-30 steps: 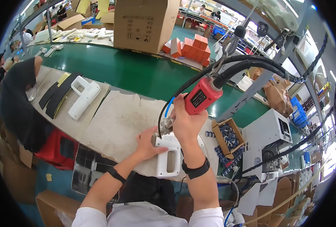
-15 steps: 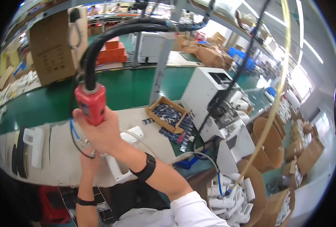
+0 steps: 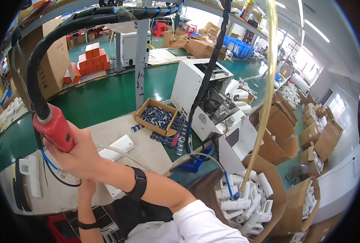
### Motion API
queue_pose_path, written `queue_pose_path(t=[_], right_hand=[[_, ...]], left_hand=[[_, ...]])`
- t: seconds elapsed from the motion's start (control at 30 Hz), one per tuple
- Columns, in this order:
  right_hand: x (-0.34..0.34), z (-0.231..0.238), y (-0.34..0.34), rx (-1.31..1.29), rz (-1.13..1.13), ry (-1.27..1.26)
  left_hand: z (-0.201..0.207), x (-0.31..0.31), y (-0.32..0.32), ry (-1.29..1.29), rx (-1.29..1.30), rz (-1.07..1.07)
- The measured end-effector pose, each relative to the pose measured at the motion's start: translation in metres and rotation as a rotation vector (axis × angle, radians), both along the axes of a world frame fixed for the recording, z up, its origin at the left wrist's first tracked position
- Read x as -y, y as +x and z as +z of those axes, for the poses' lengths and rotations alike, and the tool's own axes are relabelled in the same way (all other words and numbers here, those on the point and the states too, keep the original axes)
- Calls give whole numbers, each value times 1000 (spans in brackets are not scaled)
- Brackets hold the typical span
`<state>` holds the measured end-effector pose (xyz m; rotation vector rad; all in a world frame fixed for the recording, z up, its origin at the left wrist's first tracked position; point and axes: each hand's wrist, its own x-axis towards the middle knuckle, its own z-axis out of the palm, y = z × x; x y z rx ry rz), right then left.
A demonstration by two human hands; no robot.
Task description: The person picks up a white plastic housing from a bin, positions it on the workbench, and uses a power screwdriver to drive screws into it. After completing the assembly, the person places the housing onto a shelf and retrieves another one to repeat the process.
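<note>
Above the workbench (image 3: 119, 129), right hand (image 3: 80, 156) grips red power screwdriver (image 3: 55, 127).

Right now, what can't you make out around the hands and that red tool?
Head view only:
- Left hand: hidden behind the right forearm; its hold is unclear.
- Red tool: its tip is covered by the right hand.
- White part: mostly behind the arm.
- Small parts in the cardboard tray: too small to identify.
</note>
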<state>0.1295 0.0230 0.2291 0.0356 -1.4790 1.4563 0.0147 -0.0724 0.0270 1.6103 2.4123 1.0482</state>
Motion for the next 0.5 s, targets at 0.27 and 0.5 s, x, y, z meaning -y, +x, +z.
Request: queue_pose_path(t=[0.27,0.5], right_hand=[[0,1,3,-25,-28,33],[2,3,5,-23,-23,31]], left_hand=[[44,-14,24,-167,197,56],[25,-10,14,-91,54,63]])
